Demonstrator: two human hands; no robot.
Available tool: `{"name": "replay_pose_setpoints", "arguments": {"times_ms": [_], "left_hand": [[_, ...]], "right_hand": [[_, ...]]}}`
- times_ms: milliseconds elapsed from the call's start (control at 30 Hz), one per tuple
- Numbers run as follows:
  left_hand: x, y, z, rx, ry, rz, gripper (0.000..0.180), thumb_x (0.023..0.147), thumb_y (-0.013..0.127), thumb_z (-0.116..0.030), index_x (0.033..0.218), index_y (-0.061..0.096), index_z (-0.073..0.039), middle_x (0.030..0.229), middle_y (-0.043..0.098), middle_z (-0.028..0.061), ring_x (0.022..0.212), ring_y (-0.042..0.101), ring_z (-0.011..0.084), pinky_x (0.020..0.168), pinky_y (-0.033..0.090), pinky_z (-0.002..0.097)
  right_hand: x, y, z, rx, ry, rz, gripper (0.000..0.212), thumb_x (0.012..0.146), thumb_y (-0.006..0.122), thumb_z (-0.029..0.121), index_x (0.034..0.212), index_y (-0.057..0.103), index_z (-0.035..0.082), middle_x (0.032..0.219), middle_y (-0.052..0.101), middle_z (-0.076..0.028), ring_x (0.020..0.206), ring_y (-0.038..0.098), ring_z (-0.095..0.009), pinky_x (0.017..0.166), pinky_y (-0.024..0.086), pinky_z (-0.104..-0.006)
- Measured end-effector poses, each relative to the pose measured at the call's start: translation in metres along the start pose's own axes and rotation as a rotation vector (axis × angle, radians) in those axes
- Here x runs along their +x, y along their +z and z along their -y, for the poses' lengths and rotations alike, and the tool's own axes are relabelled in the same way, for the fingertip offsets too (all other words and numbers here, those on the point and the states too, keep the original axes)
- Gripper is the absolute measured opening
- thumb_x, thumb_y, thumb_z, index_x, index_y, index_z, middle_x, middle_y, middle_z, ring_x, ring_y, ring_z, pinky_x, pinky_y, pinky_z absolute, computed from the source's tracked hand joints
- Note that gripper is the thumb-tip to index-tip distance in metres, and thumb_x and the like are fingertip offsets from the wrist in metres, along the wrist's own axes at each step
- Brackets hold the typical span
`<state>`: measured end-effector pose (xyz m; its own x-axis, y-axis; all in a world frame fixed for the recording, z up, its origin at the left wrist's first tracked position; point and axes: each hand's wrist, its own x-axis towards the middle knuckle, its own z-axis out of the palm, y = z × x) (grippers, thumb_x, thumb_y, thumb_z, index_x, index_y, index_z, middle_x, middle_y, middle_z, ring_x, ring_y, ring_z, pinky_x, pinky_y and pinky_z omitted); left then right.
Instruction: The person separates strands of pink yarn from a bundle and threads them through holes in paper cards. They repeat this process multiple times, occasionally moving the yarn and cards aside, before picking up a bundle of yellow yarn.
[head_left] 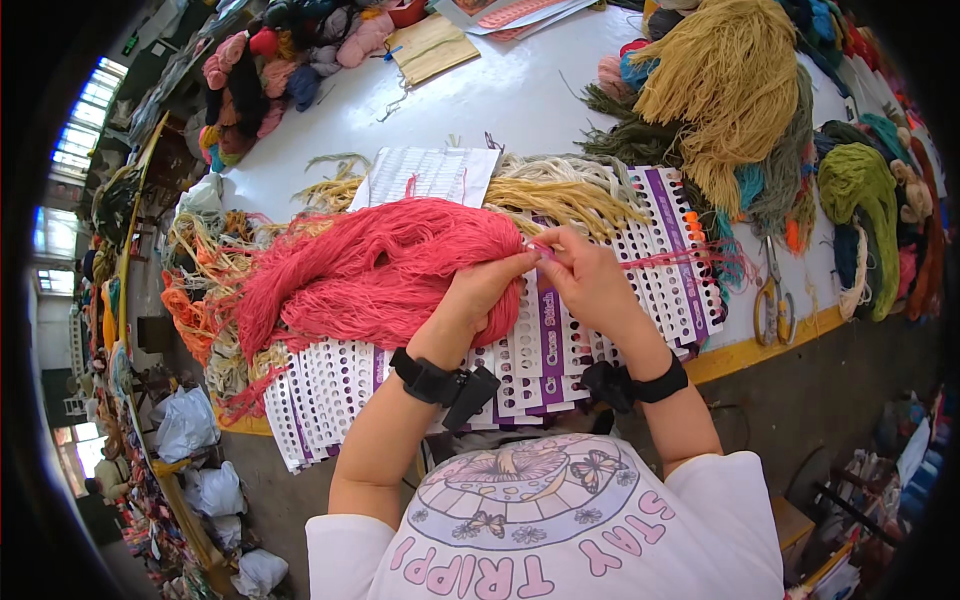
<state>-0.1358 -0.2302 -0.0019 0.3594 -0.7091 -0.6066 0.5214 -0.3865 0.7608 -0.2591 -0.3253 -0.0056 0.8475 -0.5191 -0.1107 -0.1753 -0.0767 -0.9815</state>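
A large bundle of coral-pink thread [370,265] lies across a row of white and purple perforated cards [555,355]. My left hand [482,290] is closed on the bundle's right end, its thumb stretched toward my other hand. Right beside it, my right hand [592,285] pinches a few pink strands. The fingertips of both hands meet there, and the exact hold is partly hidden. Pink strands [680,258] trail out to the right of my right hand over the cards.
Behind the bundle lie a white sheet [425,178] and yellow-beige thread [575,203]. Yellow-handled scissors [772,305] rest near the table's right edge. A tall tan thread heap [720,95] stands at the back right. Mixed thread [190,315] hangs at the left edge.
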Motion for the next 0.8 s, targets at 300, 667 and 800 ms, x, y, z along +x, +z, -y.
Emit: {"name": "replay_pose_setpoints", "arguments": {"times_ms": [300, 667, 800], "left_hand": [[0.009, 0.022, -0.015, 0.301, -0.199, 0.083, 0.025, 0.081, 0.059, -0.027, 0.086, 0.064, -0.003, 0.067, 0.058, 0.0006, 0.051, 0.045, 0.0052, 0.046, 0.036, 0.0179], [0.031, 0.024, -0.002, 0.231, -0.053, -0.028, 0.019, 0.079, 0.058, -0.02, 0.081, 0.061, -0.002, 0.069, 0.058, 0.0032, 0.051, 0.048, 0.009, 0.045, 0.038, 0.0213], [0.024, 0.021, -0.009, 0.002, -0.07, 0.05, 0.01, 0.08, 0.057, -0.013, 0.083, 0.059, -0.003, 0.068, 0.057, 0.0027, 0.05, 0.049, 0.0087, 0.043, 0.039, 0.0194]], "right_hand": [[-0.012, -0.038, -0.015, 0.015, 0.196, -0.203, 0.013, 0.081, 0.058, 0.014, 0.084, 0.059, 0.001, 0.064, 0.055, 0.0, 0.052, 0.049, -0.005, 0.045, 0.042, -0.0201], [-0.02, -0.059, 0.006, 0.204, 0.096, -0.373, 0.015, 0.08, 0.059, 0.013, 0.085, 0.06, -0.001, 0.061, 0.054, 0.003, 0.049, 0.046, -0.002, 0.044, 0.037, -0.0157], [-0.008, -0.03, -0.022, 0.009, -0.029, -0.445, 0.011, 0.077, 0.061, 0.011, 0.082, 0.061, 0.0, 0.061, 0.055, 0.0, 0.054, 0.049, -0.005, 0.05, 0.04, -0.0192]]}}
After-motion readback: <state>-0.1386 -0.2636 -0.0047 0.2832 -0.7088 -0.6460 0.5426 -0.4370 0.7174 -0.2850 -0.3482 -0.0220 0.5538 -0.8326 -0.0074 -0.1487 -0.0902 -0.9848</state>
